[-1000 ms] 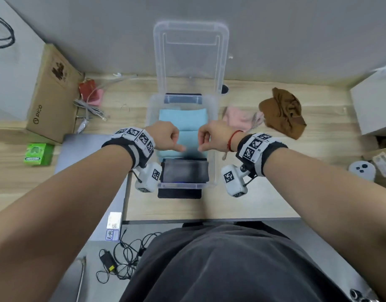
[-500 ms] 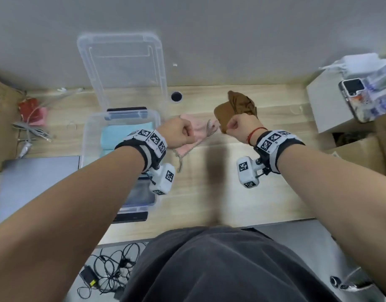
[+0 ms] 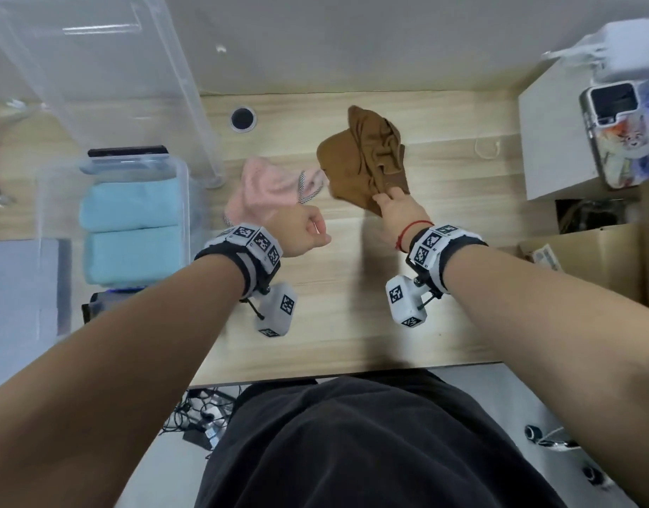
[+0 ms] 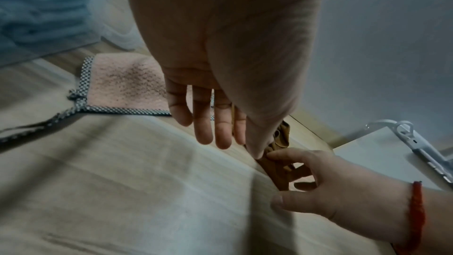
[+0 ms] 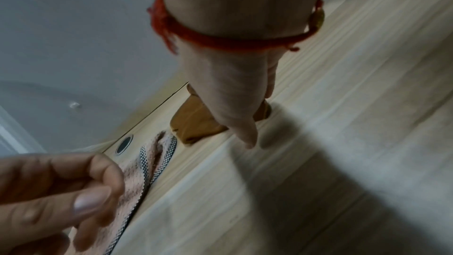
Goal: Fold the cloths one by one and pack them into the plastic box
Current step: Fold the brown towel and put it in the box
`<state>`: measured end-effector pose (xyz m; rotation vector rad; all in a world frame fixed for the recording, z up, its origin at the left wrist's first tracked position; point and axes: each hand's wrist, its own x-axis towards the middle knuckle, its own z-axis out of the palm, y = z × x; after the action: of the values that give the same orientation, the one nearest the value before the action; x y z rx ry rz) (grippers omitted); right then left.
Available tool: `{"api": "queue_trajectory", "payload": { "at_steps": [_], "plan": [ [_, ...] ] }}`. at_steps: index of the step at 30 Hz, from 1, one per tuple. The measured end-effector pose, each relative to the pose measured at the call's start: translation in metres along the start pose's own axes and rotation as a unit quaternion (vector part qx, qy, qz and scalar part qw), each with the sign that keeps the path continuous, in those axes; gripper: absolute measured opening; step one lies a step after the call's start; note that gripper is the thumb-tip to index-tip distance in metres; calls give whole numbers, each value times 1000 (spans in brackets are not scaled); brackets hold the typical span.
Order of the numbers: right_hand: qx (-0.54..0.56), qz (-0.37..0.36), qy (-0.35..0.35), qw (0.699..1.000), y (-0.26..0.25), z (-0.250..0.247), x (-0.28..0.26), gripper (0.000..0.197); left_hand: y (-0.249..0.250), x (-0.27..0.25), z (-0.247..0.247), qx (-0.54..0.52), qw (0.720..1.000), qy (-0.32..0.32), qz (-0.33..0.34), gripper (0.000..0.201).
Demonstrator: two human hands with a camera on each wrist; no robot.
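It looked like an office: a wooden desk (image 3: 352,324) with a cable hole (image 3: 243,118), cardboard boxes (image 3: 586,258) right, tangled cables (image 3: 202,412) underneath.

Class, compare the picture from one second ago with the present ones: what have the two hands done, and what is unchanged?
Both hands left the plastic box and moved right. The right hand reached the brown cloth and has its near edge in its grip; the left hand, empty, hovers by the pink cloth. Unchanged: folded blue cloths in the box, both loose cloths unfolded.

No readable text, only coded wristband squares (image 3: 255,239).
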<state>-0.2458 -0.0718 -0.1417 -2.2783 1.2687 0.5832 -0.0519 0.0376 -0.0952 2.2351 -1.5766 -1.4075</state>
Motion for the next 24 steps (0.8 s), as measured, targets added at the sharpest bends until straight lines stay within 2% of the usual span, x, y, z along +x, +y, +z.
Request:
{"api": "queue_trajectory", "payload": {
  "at_steps": [2, 6, 10, 13, 14, 16, 18, 19, 22, 24],
  "plan": [
    [-18, 0, 1, 1000, 1, 0, -1, 47, 5, 2, 8, -9, 1000, 6, -3, 19],
    [34, 6, -74, 997, -1, 2, -12, 23, 13, -1, 18, -21, 1000, 19, 5, 23],
    [188, -13, -84, 979, -19, -11, -26, 5, 16, -12, 17, -14, 998, 36, 41, 58],
    [290, -27, -73, 954, -39, -37, -34, 10, 21, -24, 12, -36, 998, 26, 54, 76],
    [313, -40, -67, 946, -45, -45, -36, 12, 22, -28, 11, -52, 997, 25, 52, 74],
    [353, -63, -54, 932, -55, -62, -45, 17, 21, -34, 8, -65, 995, 42, 64, 55],
    [391, -70, -45, 917, -62, -72, -58, 16, 18, -42, 4, -62, 991, 94, 78, 30],
    [417, -66, -36, 906, -64, -75, -64, 14, 17, -46, 1, -64, 988, 119, 77, 23],
    [479, -66, -7, 876, -65, -79, -89, 8, 16, -64, -8, -88, 982, 150, 75, 19],
    [455, -87, -20, 886, -63, -77, -110, 15, 20, -78, -12, -100, 978, 156, 95, 24]
  ]
}}
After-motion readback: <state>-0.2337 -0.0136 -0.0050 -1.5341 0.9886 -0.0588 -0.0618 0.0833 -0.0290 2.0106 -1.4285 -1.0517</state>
